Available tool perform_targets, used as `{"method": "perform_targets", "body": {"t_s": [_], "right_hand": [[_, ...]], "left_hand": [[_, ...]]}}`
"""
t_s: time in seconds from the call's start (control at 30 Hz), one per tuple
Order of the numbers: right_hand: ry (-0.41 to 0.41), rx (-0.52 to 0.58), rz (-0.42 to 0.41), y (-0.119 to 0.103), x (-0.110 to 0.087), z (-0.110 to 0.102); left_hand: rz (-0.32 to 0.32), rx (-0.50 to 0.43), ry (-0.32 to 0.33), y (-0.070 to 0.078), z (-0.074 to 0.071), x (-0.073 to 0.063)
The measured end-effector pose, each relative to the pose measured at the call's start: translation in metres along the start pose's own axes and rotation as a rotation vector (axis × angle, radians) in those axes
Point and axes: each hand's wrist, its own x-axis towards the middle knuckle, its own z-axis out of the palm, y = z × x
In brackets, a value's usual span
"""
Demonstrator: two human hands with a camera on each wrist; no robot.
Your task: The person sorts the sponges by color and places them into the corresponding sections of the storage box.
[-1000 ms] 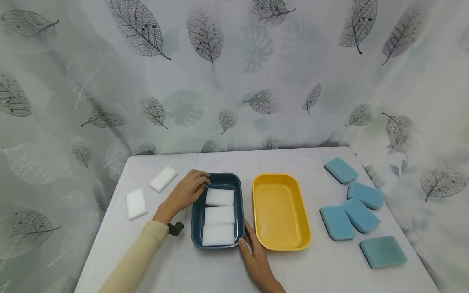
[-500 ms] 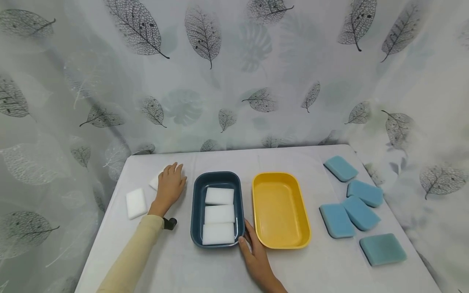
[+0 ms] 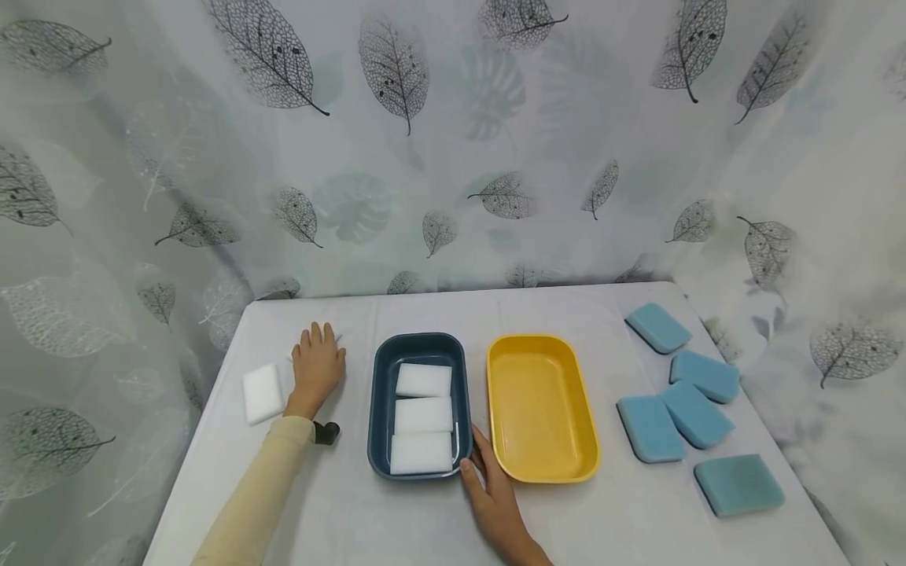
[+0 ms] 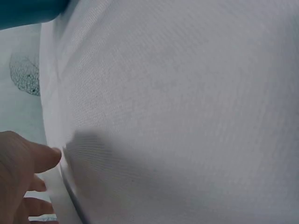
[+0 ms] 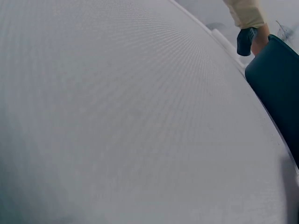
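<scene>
While my left hand [image 3: 318, 369] covers a white block [image 3: 340, 339], fingers spread, I'd pinch its edges squarely, right hand [image 3: 495, 499] straight-fingered against the navy tray [image 3: 425, 350].

Left wrist view: hand [image 4: 16, 172] beside white tabletop [image 4: 177, 93].
The finely textured surface fills most of the field. The hand enters at lower left, thumb [image 4: 46, 157] extended rightward, other fingers below; a shadow [image 4: 96, 156] lies beside the thumb tip. A partly visible blue container [image 4: 28, 11] occupies the upper left corner, above a leaf-printed backdrop [image 4: 23, 109].
</scene>
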Motion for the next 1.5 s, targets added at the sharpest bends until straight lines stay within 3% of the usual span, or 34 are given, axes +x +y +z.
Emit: {"method": "perform_targets", "body": {"t_s": [0.17, 0.37, 0.6, 0.93, 1.1, 1.5], "right_hand": [[0.009, -0.003, -0.004, 0.001, 0.000, 0.000], [0.007, 0.004, -0.018, 0.001, 0.001, -0.001], [0.004, 0.005, -0.021, 0.003, 0.001, 0.000], [0.001, 0.008, -0.020, 0.002, -0.001, 0.000], [0.011, 0.010, -0.014, 0.000, -0.001, -0.001], [0.010, 0.018, -0.021, -0.004, -0.002, 0.000]], "left_hand": [[0.020, 0.005, 0.052, -0.005, 0.004, 0.000], [-0.034, -0.026, 0.046, -0.011, 0.003, -0.001], [-0.046, -0.099, 0.072, -0.014, 0.000, -0.003], [0.013, -0.159, 0.136, -0.014, -0.003, -0.010], [0.057, -0.246, 0.162, -0.009, -0.006, -0.010], [-0.009, -0.648, 0.022, 0.008, -0.048, -0.020]]}}
